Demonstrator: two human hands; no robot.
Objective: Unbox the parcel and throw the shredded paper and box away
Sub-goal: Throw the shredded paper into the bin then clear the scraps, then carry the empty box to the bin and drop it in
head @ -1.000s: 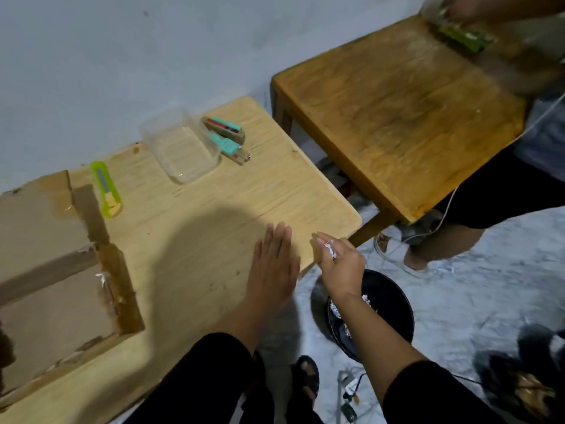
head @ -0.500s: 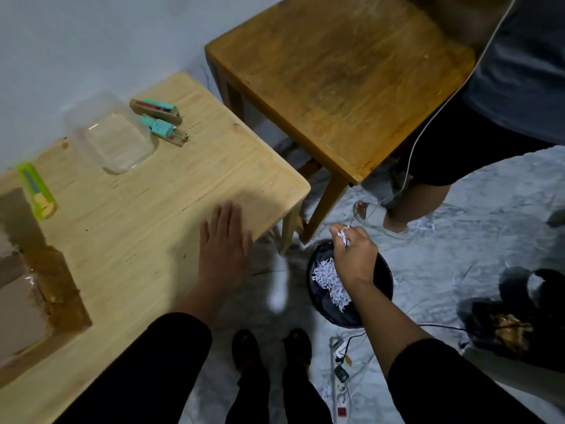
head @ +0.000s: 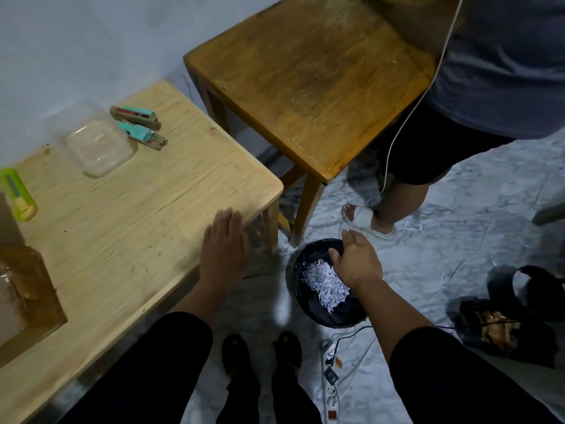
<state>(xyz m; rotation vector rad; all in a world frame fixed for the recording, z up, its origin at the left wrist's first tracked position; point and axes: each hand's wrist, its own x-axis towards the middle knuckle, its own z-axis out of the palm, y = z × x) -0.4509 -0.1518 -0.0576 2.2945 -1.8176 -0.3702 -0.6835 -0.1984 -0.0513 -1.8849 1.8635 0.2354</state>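
The right hand [head: 356, 261] is seen over the black bin [head: 308, 304] in the lower middle of the frame, with the fingers spread loosely and nothing held in them. The left hand [head: 224, 246] is laid flat and open on the near corner of the pale worktop [head: 137, 215], palm down, and nothing is gripped by it.

A heap of shredded paper [head: 324, 284] is found inside the bin, just beside the right hand. This paper can be judged as very light, soft and loose; it is likely to slip between the fingers and to scatter, so any remaining paper should probably be gathered in a cupped hand and pinched as a bunch. A few white scraps seem to lie on the floor [head: 458, 240] at the right.

The box [head: 27, 289] is seen only partly at the lower left edge of the frame, on the worktop, with its flaps opened. It can be judged as light but stiff, and it is best taken by a side wall or by a flap.

Farther out, a green cutter [head: 18, 194], a clear plastic tub [head: 94, 145] and two small teal tools [head: 139, 123] are lying at the upper left. A darker wooden table [head: 305, 87] stands behind.
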